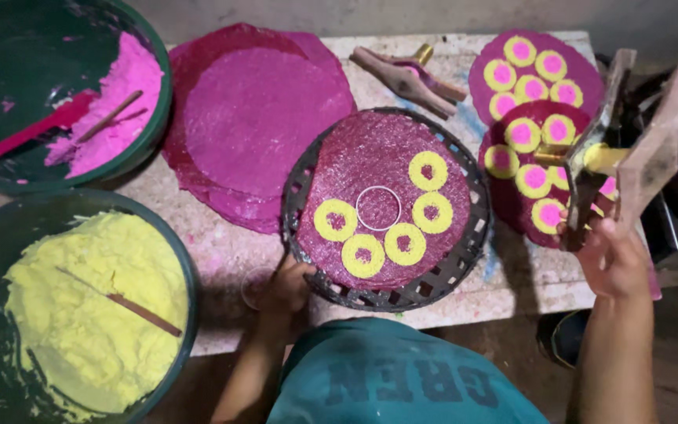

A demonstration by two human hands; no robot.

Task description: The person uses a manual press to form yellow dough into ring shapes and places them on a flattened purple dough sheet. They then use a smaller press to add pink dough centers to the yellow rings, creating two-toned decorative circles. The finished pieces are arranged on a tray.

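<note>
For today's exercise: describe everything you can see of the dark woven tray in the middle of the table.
The woven tray is round, shallow and dark, made of flat strips plaited with open gaps along its rim. It lies flat on the pale, paint-stained table, near its front edge. A magenta disc fills it, bearing five yellow rings in an arc around a thin metal ring. The left hand touches its near-left rim. The right hand holds a wooden tool off to its right, clear of the tray.
</note>
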